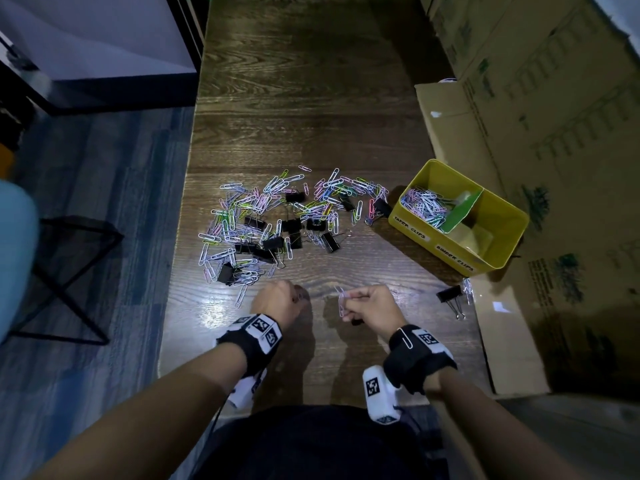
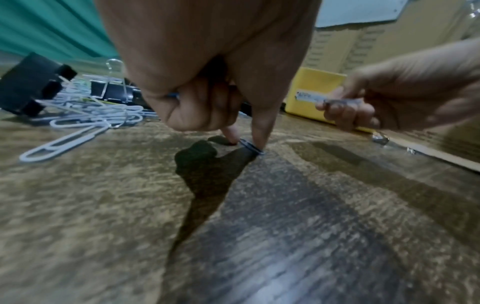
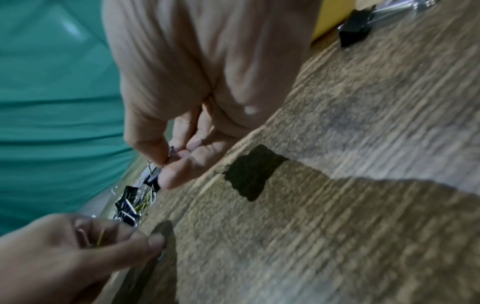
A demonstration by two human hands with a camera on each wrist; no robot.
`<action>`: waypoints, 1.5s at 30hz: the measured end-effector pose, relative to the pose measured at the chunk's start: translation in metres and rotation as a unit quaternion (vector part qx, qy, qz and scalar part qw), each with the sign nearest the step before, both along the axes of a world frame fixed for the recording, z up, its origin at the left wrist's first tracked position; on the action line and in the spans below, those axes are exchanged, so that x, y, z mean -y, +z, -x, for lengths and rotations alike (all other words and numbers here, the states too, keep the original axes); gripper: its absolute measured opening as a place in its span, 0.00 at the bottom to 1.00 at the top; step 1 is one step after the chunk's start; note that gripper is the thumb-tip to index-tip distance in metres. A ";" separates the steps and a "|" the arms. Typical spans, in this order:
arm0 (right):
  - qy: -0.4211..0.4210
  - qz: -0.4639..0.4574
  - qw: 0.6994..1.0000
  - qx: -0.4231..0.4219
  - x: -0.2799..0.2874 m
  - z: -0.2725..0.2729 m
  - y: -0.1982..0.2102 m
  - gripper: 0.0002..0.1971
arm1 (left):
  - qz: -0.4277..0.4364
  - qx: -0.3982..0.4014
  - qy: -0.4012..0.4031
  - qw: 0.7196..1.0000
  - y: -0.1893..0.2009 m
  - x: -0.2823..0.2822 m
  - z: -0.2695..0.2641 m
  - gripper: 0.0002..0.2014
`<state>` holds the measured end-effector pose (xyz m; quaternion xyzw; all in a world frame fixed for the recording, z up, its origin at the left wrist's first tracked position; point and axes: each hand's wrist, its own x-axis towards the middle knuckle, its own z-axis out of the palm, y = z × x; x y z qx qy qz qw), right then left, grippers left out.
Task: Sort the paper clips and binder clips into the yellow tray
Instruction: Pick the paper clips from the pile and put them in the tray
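A pile of coloured paper clips mixed with black binder clips lies mid-table. The yellow tray stands to its right, with paper clips in its left compartment beside a green divider. My left hand is down at the table. Its thumb and forefinger pinch a paper clip against the wood, and its curled fingers hold more clips. My right hand hovers beside it and pinches a small bunch of paper clips, also seen in the left wrist view.
One black binder clip with a few paper clips lies by the tray's near corner. Cardboard boxes line the right side, and a flat sheet overlaps the table. The table's left edge drops to the floor by a black stool.
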<state>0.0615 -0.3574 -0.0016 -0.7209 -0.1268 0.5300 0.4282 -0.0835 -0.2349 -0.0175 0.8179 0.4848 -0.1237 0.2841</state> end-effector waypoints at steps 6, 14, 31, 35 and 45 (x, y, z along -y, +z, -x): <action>-0.011 -0.003 0.999 0.033 0.005 -0.024 0.005 0.07 | 0.003 -0.084 -0.029 0.996 0.004 0.006 -0.014 0.12; -0.073 -0.050 0.995 0.046 0.014 -0.073 0.026 0.05 | 0.015 -0.135 -0.034 0.990 0.015 0.002 -0.034 0.16; -0.193 -0.130 0.968 0.088 -0.003 -0.161 0.067 0.03 | 0.359 0.238 0.159 0.889 0.086 -0.020 -0.196 0.14; -0.210 -0.077 0.959 0.173 -0.016 -0.197 0.063 0.01 | 0.395 0.274 0.181 0.858 0.107 -0.017 -0.276 0.13; 0.074 0.081 0.912 0.394 -0.037 -0.218 0.048 0.15 | 0.246 0.221 0.042 0.943 0.064 -0.019 -0.272 0.20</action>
